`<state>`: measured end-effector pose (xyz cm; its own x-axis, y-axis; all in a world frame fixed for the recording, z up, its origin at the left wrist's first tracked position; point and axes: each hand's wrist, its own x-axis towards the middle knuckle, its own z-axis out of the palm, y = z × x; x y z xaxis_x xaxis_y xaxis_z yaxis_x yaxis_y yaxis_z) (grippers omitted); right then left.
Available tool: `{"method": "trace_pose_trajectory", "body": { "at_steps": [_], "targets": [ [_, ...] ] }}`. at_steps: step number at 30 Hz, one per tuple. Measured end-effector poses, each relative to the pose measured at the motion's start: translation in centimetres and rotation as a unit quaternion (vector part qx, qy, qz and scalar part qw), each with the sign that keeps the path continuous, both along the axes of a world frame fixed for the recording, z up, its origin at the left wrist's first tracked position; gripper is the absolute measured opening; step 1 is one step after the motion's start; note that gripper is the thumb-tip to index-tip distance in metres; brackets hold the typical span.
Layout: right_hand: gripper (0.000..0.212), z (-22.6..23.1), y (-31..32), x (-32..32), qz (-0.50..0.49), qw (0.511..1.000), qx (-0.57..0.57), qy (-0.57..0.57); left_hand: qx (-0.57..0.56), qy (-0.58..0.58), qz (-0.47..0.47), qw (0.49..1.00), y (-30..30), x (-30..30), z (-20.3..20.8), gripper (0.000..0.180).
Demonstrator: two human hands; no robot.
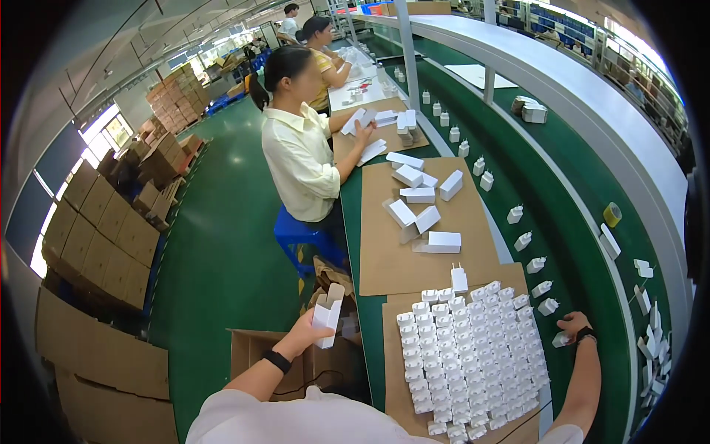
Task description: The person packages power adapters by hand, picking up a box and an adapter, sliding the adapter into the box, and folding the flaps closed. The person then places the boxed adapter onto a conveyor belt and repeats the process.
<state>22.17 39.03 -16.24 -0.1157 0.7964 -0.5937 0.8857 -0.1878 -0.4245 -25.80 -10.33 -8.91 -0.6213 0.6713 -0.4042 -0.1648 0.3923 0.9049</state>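
Note:
My left hand (299, 334) is closed round a small white carton (328, 317) with its top flaps standing up, held out over the open brown box at my left. Over the green belt, my right hand (573, 323) has its fingers curled on a small whitish, see-through-looking piece (562, 339); its kind is hard to make out. White plug chargers (547, 306) stand in a spaced row along the belt beyond that hand. Between my arms, a dense block of white chargers (470, 359) covers a cardboard sheet (396, 370). One more charger (458, 279) lies just past the block, prongs pointing away.
Several white cartons (444, 242) are scattered on another cardboard sheet (381, 274) ahead. A co-worker in a pale shirt (299, 159) sits on a blue stool (299, 237), handling cartons. A grey shelf frame (592, 111) runs along the right. Yellow tape (612, 214) lies beyond the belt.

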Motion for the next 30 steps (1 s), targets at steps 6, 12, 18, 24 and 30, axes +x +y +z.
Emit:
{"method": "trace_pose_trajectory", "body": {
  "at_steps": [6,12,18,24,30],
  "targets": [
    [0.054,-3.8,1.3,5.8,0.076,0.990,0.006,-0.117,-0.008,0.016,-0.057,0.998,3.5,0.0,-0.1,0.055],
    [0.056,17.4,-10.1,7.6,0.043,0.975,-0.007,0.218,0.067,0.174,-0.165,0.969,4.6,2.3,2.7,0.068],
    [0.046,28.3,-34.2,6.7,-0.088,0.837,0.165,0.514,0.150,0.249,-0.304,0.907,5.7,10.0,7.5,0.073],
    [0.048,18.5,-48.8,1.2,-0.192,0.672,0.211,0.684,0.151,0.129,-0.501,0.843,4.3,18.3,8.1,0.073],
    [0.042,19.7,-49.3,-3.1,-0.200,0.531,0.248,0.785,0.198,0.359,-0.455,0.791,3.5,21.1,10.1,0.065]
  ]
}}
